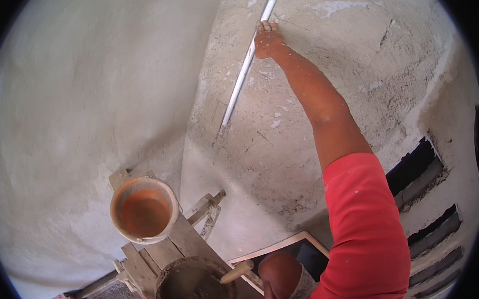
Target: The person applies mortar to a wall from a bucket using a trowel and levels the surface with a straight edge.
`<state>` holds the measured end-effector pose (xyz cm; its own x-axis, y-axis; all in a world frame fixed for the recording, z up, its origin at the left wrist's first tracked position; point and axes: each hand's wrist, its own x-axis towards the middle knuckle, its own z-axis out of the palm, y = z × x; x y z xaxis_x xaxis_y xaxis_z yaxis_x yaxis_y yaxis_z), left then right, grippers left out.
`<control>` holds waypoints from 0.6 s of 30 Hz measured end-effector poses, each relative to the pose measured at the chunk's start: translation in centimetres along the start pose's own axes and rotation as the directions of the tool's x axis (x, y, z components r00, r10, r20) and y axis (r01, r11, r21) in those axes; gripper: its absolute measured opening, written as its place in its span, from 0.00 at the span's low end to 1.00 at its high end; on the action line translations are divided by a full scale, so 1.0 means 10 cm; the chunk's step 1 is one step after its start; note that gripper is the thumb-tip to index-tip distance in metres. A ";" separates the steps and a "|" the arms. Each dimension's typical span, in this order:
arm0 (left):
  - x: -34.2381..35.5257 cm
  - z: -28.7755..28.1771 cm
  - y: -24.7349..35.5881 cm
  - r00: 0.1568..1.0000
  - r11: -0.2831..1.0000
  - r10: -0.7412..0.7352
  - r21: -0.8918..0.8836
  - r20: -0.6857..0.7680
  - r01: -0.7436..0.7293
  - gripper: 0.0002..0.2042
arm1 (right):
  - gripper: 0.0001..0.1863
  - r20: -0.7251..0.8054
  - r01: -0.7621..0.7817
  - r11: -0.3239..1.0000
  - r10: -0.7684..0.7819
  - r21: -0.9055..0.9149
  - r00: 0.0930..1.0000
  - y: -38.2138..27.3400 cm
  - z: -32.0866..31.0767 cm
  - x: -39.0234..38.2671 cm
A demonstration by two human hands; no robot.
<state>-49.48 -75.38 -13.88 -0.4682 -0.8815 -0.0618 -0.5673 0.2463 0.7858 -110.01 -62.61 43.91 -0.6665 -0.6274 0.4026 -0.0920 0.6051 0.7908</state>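
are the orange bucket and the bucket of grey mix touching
Apart: the head view shows planks between the orange bucket and the bucket of grey mix.

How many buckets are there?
2: a round orange bucket on brown wooden planks, and a dark round bucket of grey mix lower in view. Others may be hidden.
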 end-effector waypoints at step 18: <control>0.05 0.03 0.08 1.000 1.000 0.005 -0.001 0.007 -0.005 0.28 | 0.32 0.055 -0.033 0.991 0.026 0.128 0.998 0.01 -0.16 -0.08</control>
<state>-50.39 -75.53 -13.46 -0.4757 -0.8774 -0.0626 -0.5642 0.2498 0.7869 -108.27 -62.82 44.46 -0.7085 -0.5833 0.3972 -0.1639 0.6835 0.7113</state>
